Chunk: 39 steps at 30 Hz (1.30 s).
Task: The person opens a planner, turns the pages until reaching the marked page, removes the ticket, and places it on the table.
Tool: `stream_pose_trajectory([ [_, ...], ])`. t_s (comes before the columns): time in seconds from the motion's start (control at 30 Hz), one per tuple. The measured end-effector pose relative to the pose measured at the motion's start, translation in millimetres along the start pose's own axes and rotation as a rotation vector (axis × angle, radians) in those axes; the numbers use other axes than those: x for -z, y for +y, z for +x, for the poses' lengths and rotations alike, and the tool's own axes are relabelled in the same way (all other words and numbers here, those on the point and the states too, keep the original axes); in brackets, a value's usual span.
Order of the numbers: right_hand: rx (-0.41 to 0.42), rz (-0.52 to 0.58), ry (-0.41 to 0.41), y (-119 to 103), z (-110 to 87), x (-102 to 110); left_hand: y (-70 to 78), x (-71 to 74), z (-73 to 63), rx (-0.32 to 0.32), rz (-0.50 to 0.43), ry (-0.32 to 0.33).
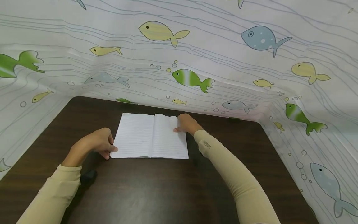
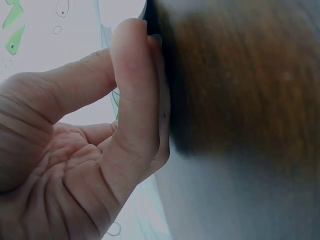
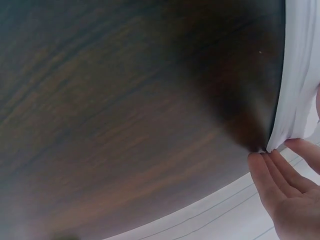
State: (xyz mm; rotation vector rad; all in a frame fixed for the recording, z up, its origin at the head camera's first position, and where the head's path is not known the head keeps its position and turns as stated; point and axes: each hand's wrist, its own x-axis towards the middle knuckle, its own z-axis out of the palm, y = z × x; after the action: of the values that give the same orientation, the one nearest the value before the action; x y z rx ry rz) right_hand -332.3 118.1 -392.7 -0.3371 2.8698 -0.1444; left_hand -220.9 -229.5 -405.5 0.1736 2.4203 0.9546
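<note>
An open notebook [image 1: 137, 133] with white ruled pages lies on the dark wooden table, its center fold running front to back. At its front left corner, my left hand [image 1: 98, 142] pinches the edge, the thumb over the page and the fingers bent low beside it. My right hand [image 1: 189, 123] grips the far right corner, with the thumb laid on the right-hand page, which bulges slightly near the top. In the right wrist view, the fingertips [image 3: 257, 160] meet the corner of the notebook's stacked page edges [image 3: 297, 65]. The left wrist view shows the curled left fingers [image 2: 135, 90] close to the tabletop.
The dark table [image 1: 156, 189] has a fish-patterned white sheet [image 1: 218, 77] rising behind it and along both sides. A small black object [image 1: 89, 175] sits by the left wrist. Both forearms wear cream sleeves [image 1: 235, 174].
</note>
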Motion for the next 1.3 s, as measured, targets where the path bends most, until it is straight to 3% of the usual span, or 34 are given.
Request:
stream_pose_trajectory([
  [0.37, 0.062, -0.04, 0.103, -2.1, -1.4, -9.2, -2.3, 0.2, 0.0, -0.014, -0.014, -0.009],
  [0.77, -0.005, 0.171, 0.115, -1.7, -7.0, -11.6, 0.3, -0.9, -0.8, -0.012, -0.008, -0.013],
  [1.3, -0.033, 0.319, 0.18, 1.3, -16.2, -11.9, -1.8, 1.5, 0.7, -0.025, 0.011, -0.018],
])
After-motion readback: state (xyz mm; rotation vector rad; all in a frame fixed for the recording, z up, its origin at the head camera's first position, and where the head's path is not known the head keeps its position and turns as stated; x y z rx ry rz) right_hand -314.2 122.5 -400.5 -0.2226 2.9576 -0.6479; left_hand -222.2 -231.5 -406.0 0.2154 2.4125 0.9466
